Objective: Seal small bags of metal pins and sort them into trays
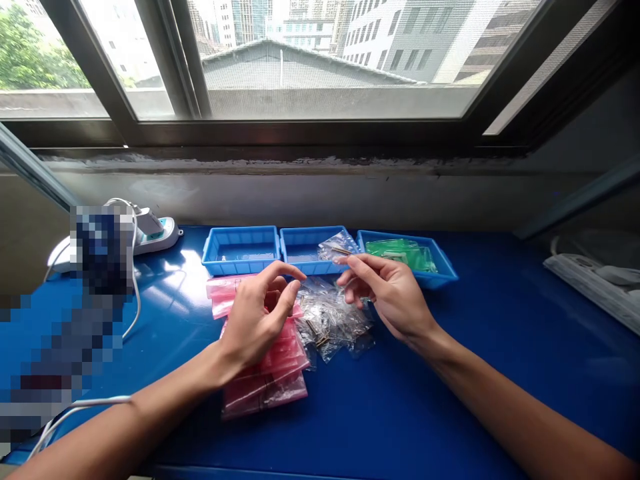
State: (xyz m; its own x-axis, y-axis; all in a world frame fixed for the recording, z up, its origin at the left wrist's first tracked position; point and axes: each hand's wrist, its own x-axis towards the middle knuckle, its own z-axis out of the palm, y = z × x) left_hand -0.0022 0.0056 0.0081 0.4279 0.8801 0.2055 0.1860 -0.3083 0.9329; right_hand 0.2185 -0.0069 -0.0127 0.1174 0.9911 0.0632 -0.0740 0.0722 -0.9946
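Note:
My right hand (pixel 387 287) pinches a small clear bag (pixel 336 247) with thin brass-coloured pieces in it, at the front of the middle blue tray (pixel 303 268). Left of it my left hand (pixel 263 310) hovers over pink plastic bags (pixel 275 383), thumb and forefinger apart, nothing between them. Between and below the hands lies a pile of small clear bags (pixel 333 323) holding thin metal pieces. Green bags (pixel 403 253) fill part of the right blue tray (pixel 443 273). A few tiny bits lie in the left blue tray (pixel 240 269).
At the back left of the blue table (pixel 360 413) a white power strip (pixel 163 240) trails white cables. Pixelated blocks cover an area at the far left. Another white strip (pixel 595 287) lies at the right edge. A window and wall rise behind the trays.

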